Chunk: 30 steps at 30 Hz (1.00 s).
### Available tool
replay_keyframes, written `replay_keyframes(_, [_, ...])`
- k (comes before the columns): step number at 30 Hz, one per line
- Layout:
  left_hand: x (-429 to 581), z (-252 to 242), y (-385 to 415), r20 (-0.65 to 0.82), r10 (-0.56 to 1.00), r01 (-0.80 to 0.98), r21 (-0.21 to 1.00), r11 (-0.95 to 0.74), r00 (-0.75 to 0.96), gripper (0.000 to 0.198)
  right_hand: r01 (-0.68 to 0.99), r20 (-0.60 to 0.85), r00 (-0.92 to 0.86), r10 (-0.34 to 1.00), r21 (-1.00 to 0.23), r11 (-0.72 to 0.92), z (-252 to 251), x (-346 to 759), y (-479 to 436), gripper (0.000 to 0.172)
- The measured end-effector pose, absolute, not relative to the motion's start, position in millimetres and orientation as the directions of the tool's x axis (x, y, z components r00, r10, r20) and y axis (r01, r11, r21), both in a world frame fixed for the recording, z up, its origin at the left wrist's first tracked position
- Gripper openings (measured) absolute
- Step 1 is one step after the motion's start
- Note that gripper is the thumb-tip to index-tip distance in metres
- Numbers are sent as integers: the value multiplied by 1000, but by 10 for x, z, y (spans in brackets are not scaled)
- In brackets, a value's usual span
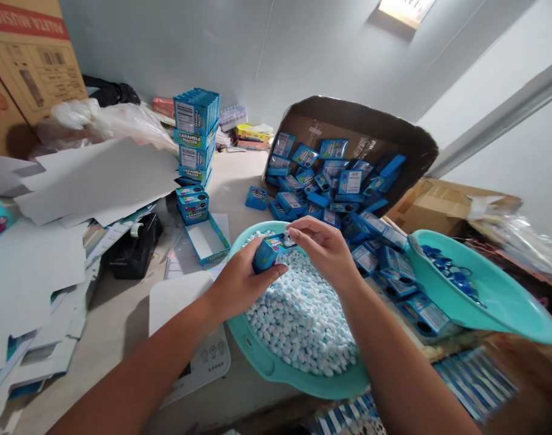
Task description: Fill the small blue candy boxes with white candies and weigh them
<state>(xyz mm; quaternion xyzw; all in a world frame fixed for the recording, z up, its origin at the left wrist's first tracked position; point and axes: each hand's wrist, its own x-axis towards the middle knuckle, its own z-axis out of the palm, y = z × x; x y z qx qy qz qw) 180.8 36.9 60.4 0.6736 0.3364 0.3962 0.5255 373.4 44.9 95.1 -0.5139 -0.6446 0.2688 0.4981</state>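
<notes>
My left hand (240, 278) is closed around a small blue candy box (266, 252), tilted over a turquoise bowl (253, 356). The bowl is heaped with small white and pale-blue candies (298, 314). Curled at the box's upper right end, my right hand (321, 244) has its fingertips pinched on a few of the white candies. Its fingers partly hide the box's end. More blue candy boxes (351, 181) fill a tipped carton (421, 145) behind the bowl and spill out toward the right.
A white scale (217, 356) sits left of the bowl, with an open display tray (208, 237) and stacked boxes (197, 133) behind. A black tape dispenser (138, 248) and flat cardboard sheets (104, 175) lie left. A second turquoise bowl (502, 296) holds blue round pieces (457, 275).
</notes>
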Motion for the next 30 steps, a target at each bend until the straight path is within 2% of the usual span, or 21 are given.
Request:
replay_keyframes(14, [1798,638,350,171,857,41,975,-217,485,51,499,418,-101,903,-763,410,1006,3770,440,37])
replay_keyframes(22, [1799,627,352,181,870,38,974,-223,458,51,346,326,-103,940,-874,341,1006,3771,440,29])
replay_keyframes(30, [1808,625,347,183,870,39,973,-225,457,52,204,194,11,981,-961,188,939,3757,469,40])
